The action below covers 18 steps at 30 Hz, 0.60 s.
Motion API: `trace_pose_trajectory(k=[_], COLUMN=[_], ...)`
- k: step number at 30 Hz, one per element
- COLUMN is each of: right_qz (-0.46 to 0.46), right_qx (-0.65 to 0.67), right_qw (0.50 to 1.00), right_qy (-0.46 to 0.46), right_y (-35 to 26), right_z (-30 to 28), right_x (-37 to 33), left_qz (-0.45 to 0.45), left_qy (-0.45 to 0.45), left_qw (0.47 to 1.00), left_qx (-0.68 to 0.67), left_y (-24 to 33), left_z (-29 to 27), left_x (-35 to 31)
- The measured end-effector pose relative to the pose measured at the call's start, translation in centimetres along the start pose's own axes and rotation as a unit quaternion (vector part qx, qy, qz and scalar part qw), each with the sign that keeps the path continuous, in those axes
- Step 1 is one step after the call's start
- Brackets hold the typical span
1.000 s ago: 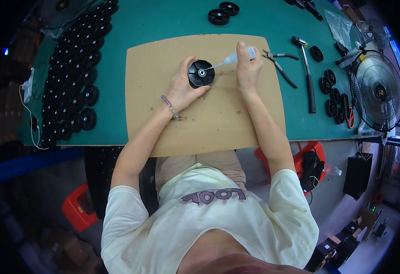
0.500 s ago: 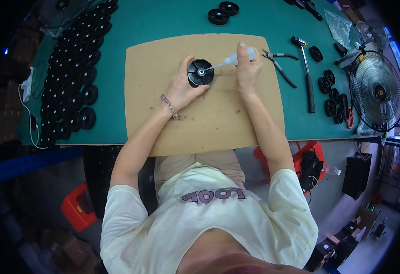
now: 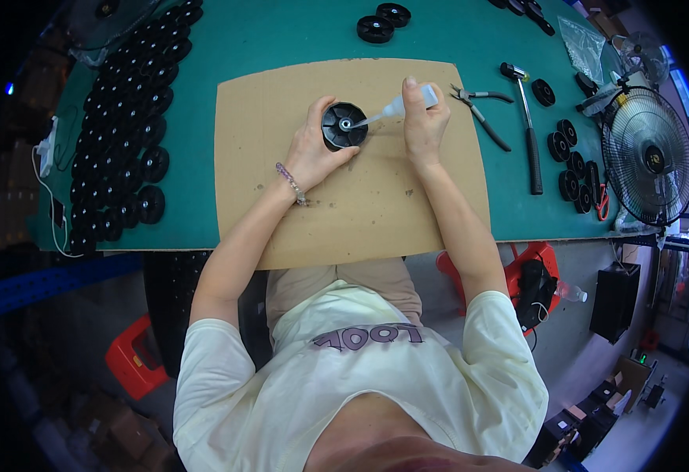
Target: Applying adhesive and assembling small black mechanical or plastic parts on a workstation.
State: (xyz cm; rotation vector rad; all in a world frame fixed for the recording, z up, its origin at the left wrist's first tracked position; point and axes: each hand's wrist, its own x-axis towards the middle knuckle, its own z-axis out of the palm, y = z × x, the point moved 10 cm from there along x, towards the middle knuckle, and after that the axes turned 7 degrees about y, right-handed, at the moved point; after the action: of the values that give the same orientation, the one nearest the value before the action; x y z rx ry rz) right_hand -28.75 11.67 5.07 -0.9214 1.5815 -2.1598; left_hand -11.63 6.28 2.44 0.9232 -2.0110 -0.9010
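Over the cardboard sheet (image 3: 313, 228), my left hand (image 3: 311, 155) grips a round black wheel (image 3: 337, 135) by its rim, thumb below and fingers at the upper left. A metal-ringed hole sits at the wheel's centre, with spokes around it. My right hand (image 3: 425, 126) is closed round a small translucent squeeze bottle (image 3: 396, 107), thumb up along it. The bottle's thin nozzle slants down to the left, its tip close to the wheel's centre; whether it touches cannot be made out.
Rows of black wheels (image 3: 128, 134) cover the green table's left side. Pliers (image 3: 482, 118), a hammer (image 3: 529, 134), more wheels (image 3: 569, 169), red-handled scissors (image 3: 602, 202) and a fan (image 3: 650, 157) lie or stand to the right. Two wheels (image 3: 384, 22) sit at the back.
My right hand and the bottle have shifted very slightly left and down, and the nozzle tilts a little differently. The wheel has moved a touch left in my left hand.
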Motion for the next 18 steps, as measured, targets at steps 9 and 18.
trace_pose_trajectory(k=[9,18], right_qz=[0.001,-0.012], right_qx=[0.008,-0.005], right_qw=[1.000,1.000], right_qy=[0.001,0.014], right_y=[-0.06,-0.24], right_z=[-0.13,-0.80], right_x=[-0.14,0.52], left_qz=[0.003,0.003], left_qy=[0.000,-0.007], left_qw=[1.000,1.000], left_qx=[0.004,0.001], left_y=[-0.20,-0.01], left_z=[0.00,0.29], left_x=[-0.22,-0.03])
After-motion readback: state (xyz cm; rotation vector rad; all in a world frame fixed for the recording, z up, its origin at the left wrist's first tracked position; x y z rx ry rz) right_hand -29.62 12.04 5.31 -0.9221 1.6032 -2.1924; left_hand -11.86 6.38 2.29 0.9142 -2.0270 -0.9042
